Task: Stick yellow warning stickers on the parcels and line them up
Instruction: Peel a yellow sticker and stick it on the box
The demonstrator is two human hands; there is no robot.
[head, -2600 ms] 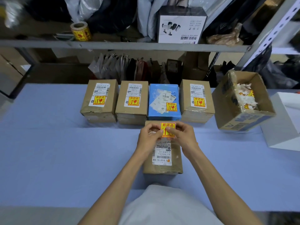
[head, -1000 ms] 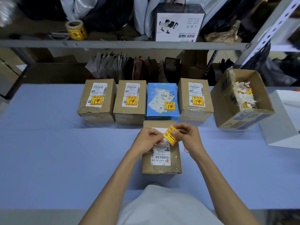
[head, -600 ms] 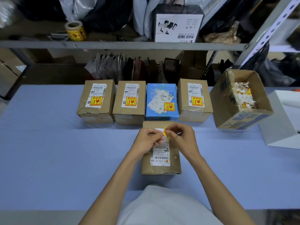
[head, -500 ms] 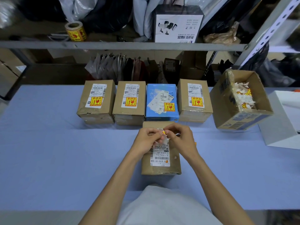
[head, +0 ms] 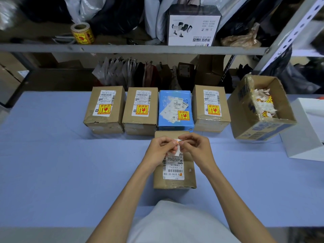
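A brown parcel (head: 175, 179) with a white shipping label lies on the blue table (head: 52, 163) in front of me. Above its far end my left hand (head: 160, 149) and my right hand (head: 194, 145) pinch a sticker (head: 177, 149) between their fingertips; only its white backing and a sliver of yellow edge show. Behind it stands a row of parcels, each bearing a yellow warning sticker: three brown ones (head: 105, 109) (head: 141, 111) (head: 211, 107) and a blue one (head: 175, 109).
An open cardboard box (head: 263, 127) with scraps of sticker backing sits tilted at the right. A white box (head: 306, 137) is at the far right. On the shelf behind are a sticker roll (head: 82, 33) and a scanner box (head: 192, 27).
The yellow sticker faced me flat between both hands; it has since been turned and bent, so its white back shows. The hands stayed above the parcel's far end.
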